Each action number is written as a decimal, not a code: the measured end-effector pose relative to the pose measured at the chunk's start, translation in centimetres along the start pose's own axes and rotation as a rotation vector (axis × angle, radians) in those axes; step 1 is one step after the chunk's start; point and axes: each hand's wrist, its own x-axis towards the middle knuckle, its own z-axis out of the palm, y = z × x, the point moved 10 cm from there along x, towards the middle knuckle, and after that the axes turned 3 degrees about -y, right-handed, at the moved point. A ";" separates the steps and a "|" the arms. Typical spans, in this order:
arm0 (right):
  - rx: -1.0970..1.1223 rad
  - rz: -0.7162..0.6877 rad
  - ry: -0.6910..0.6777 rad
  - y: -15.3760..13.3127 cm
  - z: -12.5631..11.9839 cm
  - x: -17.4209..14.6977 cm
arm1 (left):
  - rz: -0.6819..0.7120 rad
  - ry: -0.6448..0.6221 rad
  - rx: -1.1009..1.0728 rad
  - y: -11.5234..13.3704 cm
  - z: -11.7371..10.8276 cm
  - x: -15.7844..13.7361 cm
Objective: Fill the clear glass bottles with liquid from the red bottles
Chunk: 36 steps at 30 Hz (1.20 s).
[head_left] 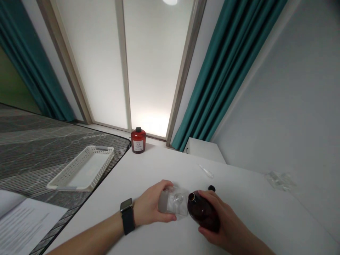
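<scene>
My left hand (150,205), a dark watch at its wrist, grips a clear square-sided bottle (177,200). My right hand (225,223) is wrapped round a dark brown bottle (203,212), its neck uncapped and tilted toward the clear one. The two bottles are close together over the white table; whether they touch, I cannot tell. Just beyond my right fingers lies a small black cap (211,188). Farther back is a clear plastic dropper (206,171). The level inside the brown bottle is hidden.
A red-brown labelled bottle (138,141) with a black cap stands at the white table's (170,163) far left corner. On the grey patterned surface to the left are a white basket (102,169) and printed paper (29,226). Crumpled clear plastic (281,180) lies at the right.
</scene>
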 end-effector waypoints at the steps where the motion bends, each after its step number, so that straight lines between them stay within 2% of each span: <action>1: -0.006 -0.005 -0.017 -0.1 0.1 0.1 | -0.001 0.011 0.001 -0.1 0.0 0.0; 7: -0.064 0.023 -0.112 0.1 0.3 0.3 | 0.030 0.036 -0.005 -0.3 0.1 -0.1; 14: -0.124 0.018 -0.171 -0.9 -0.9 1.0 | 0.144 0.018 0.015 1.0 0.3 -0.3; 19: -0.161 0.005 -0.201 -1.9 -1.8 1.9 | 0.108 0.025 0.011 0.8 0.2 -0.3; 36: -0.266 -0.018 -0.257 -3.0 -2.1 2.3 | 0.065 -0.001 -0.006 0.2 0.7 -0.1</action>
